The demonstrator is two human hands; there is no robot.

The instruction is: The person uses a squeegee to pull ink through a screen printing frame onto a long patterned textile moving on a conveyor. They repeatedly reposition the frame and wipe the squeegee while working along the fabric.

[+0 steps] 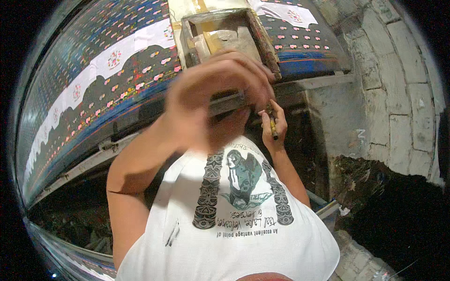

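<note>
Right hand (277, 125) gripping a short yellow-and-dark stick (274, 135), pinched between thumb and fingers, in front of the shirt at the table side. Stick sits roughly upright in the frame, lower end poking out below the fingers; upper end mostly covered, can't tell its shape. Left hand (218, 77) is up and across, nearer the camera, blurred, fingers curled over toward the right. Its fingertips are just above the stick's upper end; can't tell whether they touch it or hold anything. So the stick is in the right hand, below and right of the left hand's palm.

Beyond the left hand: open box (263, 43) with a worn, dark frame, near side partly hidden by that hand. Box sits over the long table (105, 152), with dark printed cloth (150, 61) and white printed strips (115, 57) on both sides. White shirt (176, 201) below the hands. Block wall (398, 98) far right.
</note>
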